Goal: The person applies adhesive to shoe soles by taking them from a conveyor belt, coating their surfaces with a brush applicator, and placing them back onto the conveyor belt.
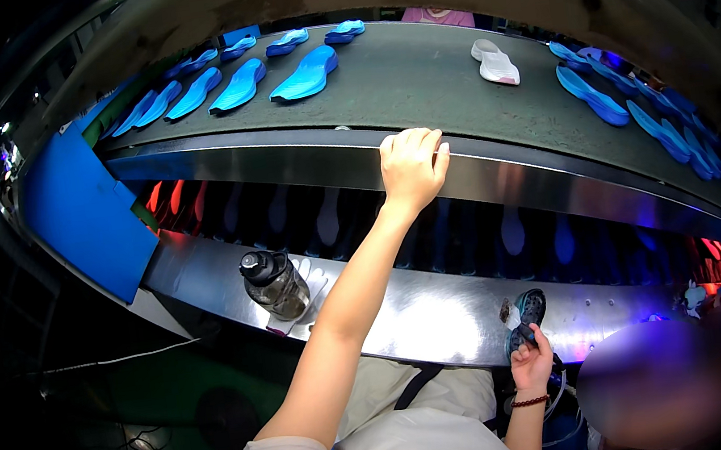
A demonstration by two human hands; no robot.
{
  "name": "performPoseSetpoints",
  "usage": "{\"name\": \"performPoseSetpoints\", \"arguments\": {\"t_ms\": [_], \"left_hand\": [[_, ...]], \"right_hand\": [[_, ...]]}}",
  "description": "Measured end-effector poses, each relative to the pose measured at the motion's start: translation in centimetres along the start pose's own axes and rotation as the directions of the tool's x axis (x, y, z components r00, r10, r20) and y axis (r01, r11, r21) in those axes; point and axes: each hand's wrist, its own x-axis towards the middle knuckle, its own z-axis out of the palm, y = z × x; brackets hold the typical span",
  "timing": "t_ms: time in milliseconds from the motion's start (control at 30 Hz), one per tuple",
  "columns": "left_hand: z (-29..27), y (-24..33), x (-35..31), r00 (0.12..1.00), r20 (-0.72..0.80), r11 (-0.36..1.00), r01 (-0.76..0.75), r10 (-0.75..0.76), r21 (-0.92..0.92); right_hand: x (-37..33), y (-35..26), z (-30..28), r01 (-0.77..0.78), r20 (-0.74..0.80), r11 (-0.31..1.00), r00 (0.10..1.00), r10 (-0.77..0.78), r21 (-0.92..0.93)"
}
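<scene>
My left hand point(414, 164) reaches up to the conveyor, its fingers curled over the metal edge point(324, 149). Lower right, my right hand point(532, 364) is partly closed on a dark, shoe-shaped thing point(528, 305) with a whitish patch, above the steel ledge point(426, 320). Its exact kind is too small to tell. On the green belt point(396, 72) beyond my left hand lies a white shoe sole point(495, 62), right of a row of blue soles point(306, 76). More blue soles point(592, 95) lie at the belt's right end.
A dark drink bottle point(276, 285) stands on the ledge, left of my left forearm. Under the belt a dark slot shows soles point(513, 231) and red glows at both ends. A blue panel point(85, 218) bounds the left. At lower right is another person point(659, 382), blurred.
</scene>
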Motion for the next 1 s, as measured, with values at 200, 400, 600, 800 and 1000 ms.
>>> {"name": "performPoseSetpoints", "arguments": {"t_ms": [200, 400, 600, 800, 1000], "left_hand": [[-0.1, 0.1, 0.1, 1.0, 0.007, 1.0, 0.01, -0.01, -0.013], [-0.1, 0.1, 0.1, 1.0, 0.004, 1.0, 0.009, -0.009, -0.018], [0.1, 0.2, 0.1, 1.0, -0.004, 1.0, -0.003, 0.002, -0.014], [-0.4, -0.2, 0.2, 1.0, -0.003, 1.0, 0.017, -0.017, 0.001], [-0.3, 0.3, 0.2, 0.997, 0.04, 0.998, 0.064, -0.063, -0.022]], "right_hand": [[0.1, -0.1, -0.4, 0.001, -0.022, 1.0, 1.0, -0.001, 0.004], [-0.4, -0.3, -0.4, -0.005, -0.024, 1.0, 1.0, 0.005, 0.0], [-0.3, -0.5, 0.0, 0.002, -0.018, 1.0, 1.0, -0.002, -0.004], [-0.4, -0.7, 0.5, -0.02, 0.019, 1.0, 1.0, 0.021, -0.015], [2.5, -0.3, -5.4, 0.064, 0.564, 0.997, 0.822, -0.08, 0.048]]}}
